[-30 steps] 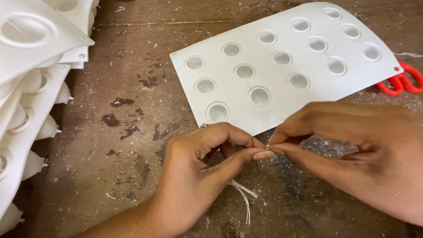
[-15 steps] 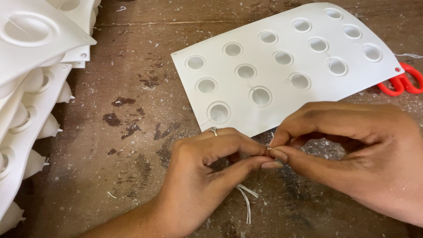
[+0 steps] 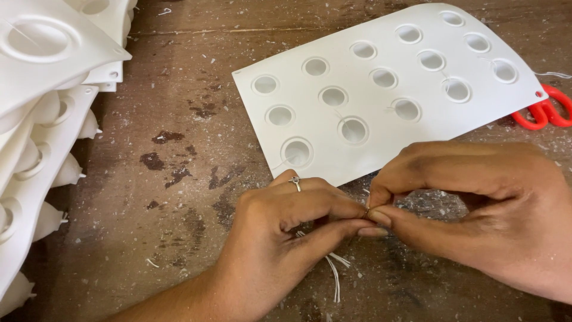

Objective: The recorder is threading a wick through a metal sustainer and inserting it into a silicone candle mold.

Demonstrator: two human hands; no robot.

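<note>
Your left hand (image 3: 280,229) rolled inward; both hands stayed pinched shut on the wick (image 3: 333,268), right hand (image 3: 476,209) barely moved, near the desk's front edge.

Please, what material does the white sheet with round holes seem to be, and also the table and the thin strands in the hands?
The white sheet looks like matte silicone or soft plastic: smooth, with a gently curved edge. The table looks like worn, bare wood: brown grain, dark stains, white flecks. The thin white strands, pinched between the left hand and right hand, look like cotton string, possibly waxed; too fine to be sure.
</note>
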